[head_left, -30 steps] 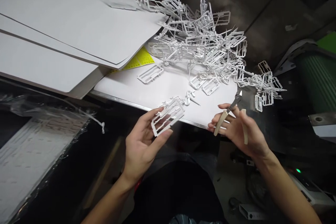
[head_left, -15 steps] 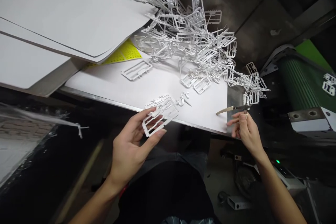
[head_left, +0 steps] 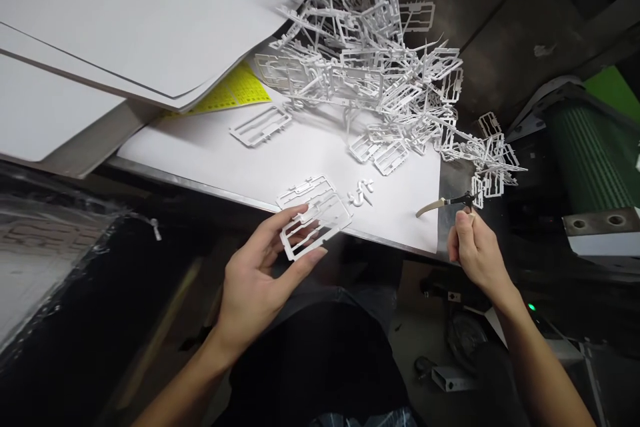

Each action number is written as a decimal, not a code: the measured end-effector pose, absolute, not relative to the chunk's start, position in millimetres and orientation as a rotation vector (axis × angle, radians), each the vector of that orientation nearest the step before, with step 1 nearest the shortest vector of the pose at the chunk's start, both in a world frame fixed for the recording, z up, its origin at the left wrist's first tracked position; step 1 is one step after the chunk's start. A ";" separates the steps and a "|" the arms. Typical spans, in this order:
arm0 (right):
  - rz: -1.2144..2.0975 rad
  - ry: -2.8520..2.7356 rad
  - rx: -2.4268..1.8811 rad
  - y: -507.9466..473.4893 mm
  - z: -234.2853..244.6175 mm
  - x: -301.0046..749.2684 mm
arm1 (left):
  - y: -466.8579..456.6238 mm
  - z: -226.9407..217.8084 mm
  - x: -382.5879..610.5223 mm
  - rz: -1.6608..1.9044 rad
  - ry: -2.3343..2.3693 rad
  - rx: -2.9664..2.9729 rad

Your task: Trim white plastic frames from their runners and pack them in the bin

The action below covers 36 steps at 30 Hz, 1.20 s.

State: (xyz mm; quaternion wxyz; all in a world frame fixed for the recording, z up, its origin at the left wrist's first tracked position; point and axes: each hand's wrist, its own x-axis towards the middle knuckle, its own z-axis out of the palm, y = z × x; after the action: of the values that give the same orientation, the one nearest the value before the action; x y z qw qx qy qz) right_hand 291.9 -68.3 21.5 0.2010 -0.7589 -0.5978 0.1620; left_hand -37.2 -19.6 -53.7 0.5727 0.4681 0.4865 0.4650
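My left hand (head_left: 265,273) is closed on a white plastic frame (head_left: 320,223), pinched by its near end between thumb and fingers over the table's front edge. A second white frame (head_left: 306,191) shows just behind it; whether the two touch I cannot tell. My right hand (head_left: 475,243) is closed round one handle of a pair of nippers (head_left: 455,200). Their other cream handle points left over the white sheet, spread from the gripped one. Small curled white pieces (head_left: 360,192) lie beyond the held frame.
A tangled heap of white plastic frames (head_left: 365,73) spreads across the back. One single frame (head_left: 261,127) lies apart at the left. Large white sheets (head_left: 125,20) stack at the far left over a yellow printed sheet (head_left: 235,90). A green ribbed roller (head_left: 580,147) stands at the right.
My right fingers, loosely spread before, are now curled in round the nippers' handle. The left hand with its frame appears slightly further right, as the view has shifted a little.
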 end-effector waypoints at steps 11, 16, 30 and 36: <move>0.570 -1.295 -1.940 -94.8 -2.5 292.7 | -15.4 -61.4 -38.1 1.079 1.100 1.130; 0.532 -1.389 -2.025 -102.1 -0.8 294.9 | -15.6 -64.5 -36.2 1.057 1.114 1.138; 0.518 -1.490 -2.145 -101.7 14.4 298.9 | -16.7 -65.6 -22.7 1.019 1.085 1.202; 0.665 -1.266 -1.972 -103.4 23.1 285.4 | 4.2 -73.0 -5.7 1.176 1.154 1.765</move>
State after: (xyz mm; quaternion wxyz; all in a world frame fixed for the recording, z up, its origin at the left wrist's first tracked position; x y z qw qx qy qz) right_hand 285.4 -103.4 23.1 0.3455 -0.7595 -0.4879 0.2563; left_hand -5.7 4.2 -73.0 0.3556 0.6832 0.4467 0.4552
